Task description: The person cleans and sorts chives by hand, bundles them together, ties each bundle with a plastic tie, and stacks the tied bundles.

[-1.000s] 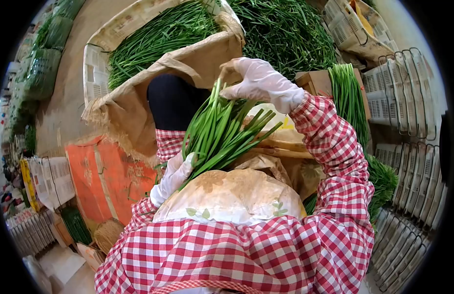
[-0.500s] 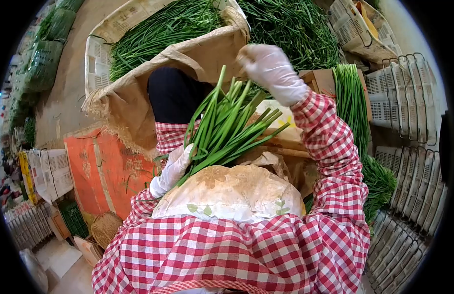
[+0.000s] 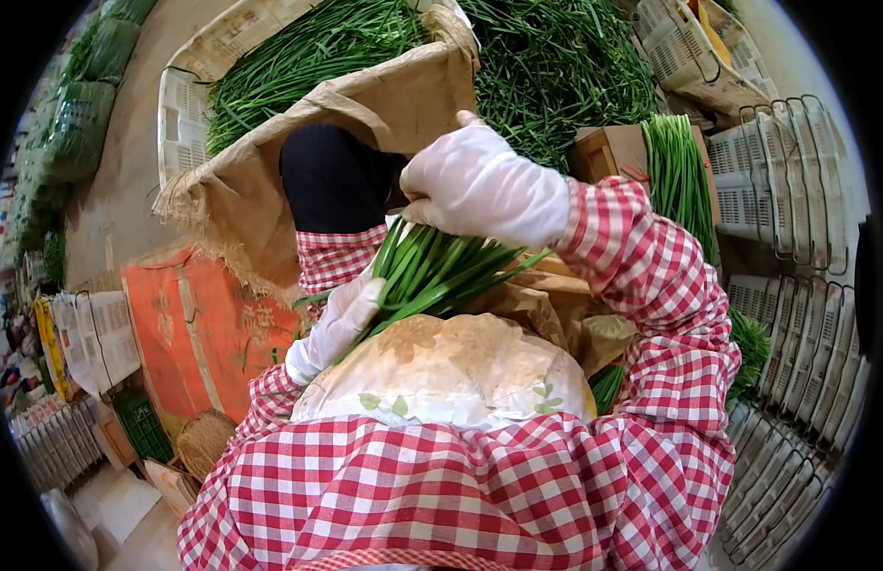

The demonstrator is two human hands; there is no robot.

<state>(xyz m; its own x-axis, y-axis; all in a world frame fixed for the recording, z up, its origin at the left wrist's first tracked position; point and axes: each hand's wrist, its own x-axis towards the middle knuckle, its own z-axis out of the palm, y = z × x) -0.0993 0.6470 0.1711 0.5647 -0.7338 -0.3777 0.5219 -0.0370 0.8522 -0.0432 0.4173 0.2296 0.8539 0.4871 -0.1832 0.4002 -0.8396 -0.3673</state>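
My left hand [image 3: 344, 319], in a white glove, is closed around a bunch of garlic chives [image 3: 441, 276] above my lap. The long green leaves fan up and to the right from it. My right hand [image 3: 475, 186], gloved too, lies over the upper ends of the bunch, its fingers curled down on them. The glove hides these ends and the exact grip of the fingertips. Below the bunch, a stained whitish apron [image 3: 441, 376] with a leaf print bulges over my lap.
Ahead stands a white crate [image 3: 184, 124] of chives, draped with brown cloth [image 3: 403, 105]. A heap of loose greens [image 3: 555, 76] lies beside it. Tied chives [image 3: 677, 181] rest on a box at right, near stacked crates [image 3: 779, 186]. An orange-red sack [image 3: 208, 333] lies left.
My right hand has come down and left from above the bunch onto its upper ends, which now stand lower and closer together. My left hand keeps its hold, nearly in place.
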